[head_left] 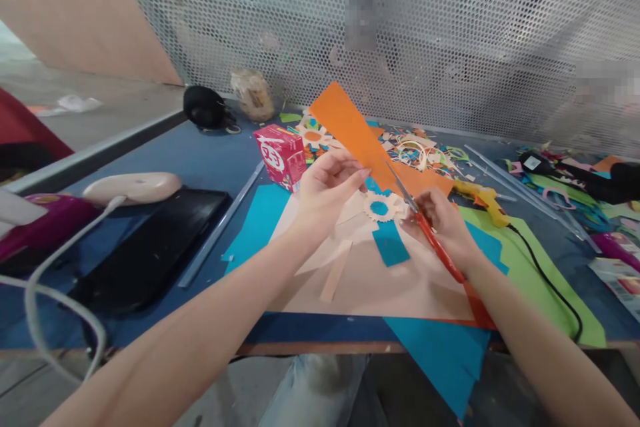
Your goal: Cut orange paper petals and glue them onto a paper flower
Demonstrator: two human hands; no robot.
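My left hand [333, 187] pinches the edge of a strip of orange paper [345, 121], which it holds up over the work area. In my right hand [440, 223] is a pair of scissors [434, 243] with red handles, its metal blades meeting the orange paper. Under my hands lies a large peach sheet [310, 280]. On it rest a peach ring-shaped cutout [376, 218] with a scalloped edge, a blue paper piece [391, 244] and a narrow peach strip [336, 271].
A pink box [283, 157] stands behind my left hand. Paper scraps [415, 150] pile up along the perforated metal screen [300, 20]. A yellow glue gun [485, 200] lies at right, its black cord over green paper [545, 280]. Left are a black phone [155, 247] and a white cable [65, 260].
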